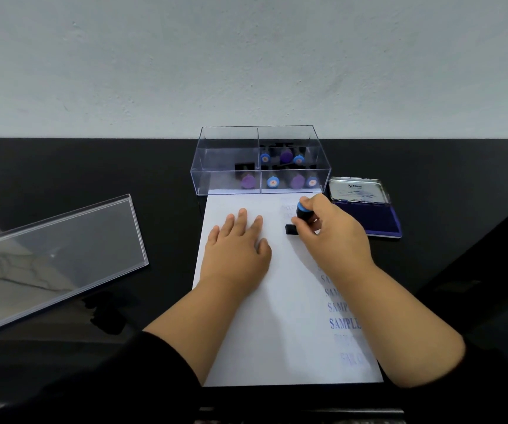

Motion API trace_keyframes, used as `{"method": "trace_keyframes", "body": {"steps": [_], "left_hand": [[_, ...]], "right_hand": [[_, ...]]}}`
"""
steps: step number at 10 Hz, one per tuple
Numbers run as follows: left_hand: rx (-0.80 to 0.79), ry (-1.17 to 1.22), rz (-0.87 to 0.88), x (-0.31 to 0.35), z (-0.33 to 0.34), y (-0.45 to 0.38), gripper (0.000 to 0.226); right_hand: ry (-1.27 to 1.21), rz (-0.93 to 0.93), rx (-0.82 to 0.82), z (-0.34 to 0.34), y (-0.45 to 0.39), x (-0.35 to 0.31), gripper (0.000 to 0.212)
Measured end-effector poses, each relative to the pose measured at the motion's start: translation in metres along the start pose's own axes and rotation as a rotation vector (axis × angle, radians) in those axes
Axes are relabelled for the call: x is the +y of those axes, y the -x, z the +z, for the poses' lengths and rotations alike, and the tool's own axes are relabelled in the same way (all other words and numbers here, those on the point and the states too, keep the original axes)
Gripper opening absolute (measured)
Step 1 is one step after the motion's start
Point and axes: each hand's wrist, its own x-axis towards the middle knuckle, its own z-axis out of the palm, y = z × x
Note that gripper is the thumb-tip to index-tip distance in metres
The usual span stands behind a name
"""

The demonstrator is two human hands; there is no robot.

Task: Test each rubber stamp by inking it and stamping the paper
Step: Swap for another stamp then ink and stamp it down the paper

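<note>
A white sheet of paper [280,316] lies on the black table, with several blue stamped prints such as "SAMPLE" down its right side. My left hand [237,243] rests flat on the sheet, fingers spread. My right hand [329,231] grips a black rubber stamp with a blue cap [302,212], its base touching the paper near the top right. An open ink pad [369,217] with a purple-blue surface and a raised metal lid sits just right of the paper.
A clear plastic box [260,160] with compartments stands behind the paper, holding several stamps with purple and blue caps. Its clear lid [53,258] lies at the left on the table. A pale wall rises behind the table's far edge.
</note>
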Motion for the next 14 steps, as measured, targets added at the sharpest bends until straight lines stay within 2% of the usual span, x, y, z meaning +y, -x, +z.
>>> {"method": "trace_keyframes", "body": {"steps": [6, 8, 11, 14], "left_hand": [[0.008, 0.003, -0.002, 0.001, 0.0, 0.0, 0.053], [0.013, -0.003, 0.0, 0.001, 0.001, 0.0, 0.053], [0.027, 0.013, -0.003, 0.0, 0.002, 0.0, 0.053], [0.03, 0.011, -0.005, 0.0, 0.002, 0.0, 0.052]], "right_hand": [[-0.014, -0.017, 0.004, 0.007, -0.002, -0.001, 0.012], [-0.004, -0.033, -0.026, 0.005, 0.0, 0.001, 0.017], [-0.218, 0.118, 0.093, -0.009, -0.008, 0.015, 0.021], [-0.296, 0.2, 0.175, -0.017, -0.014, 0.03, 0.019]]}}
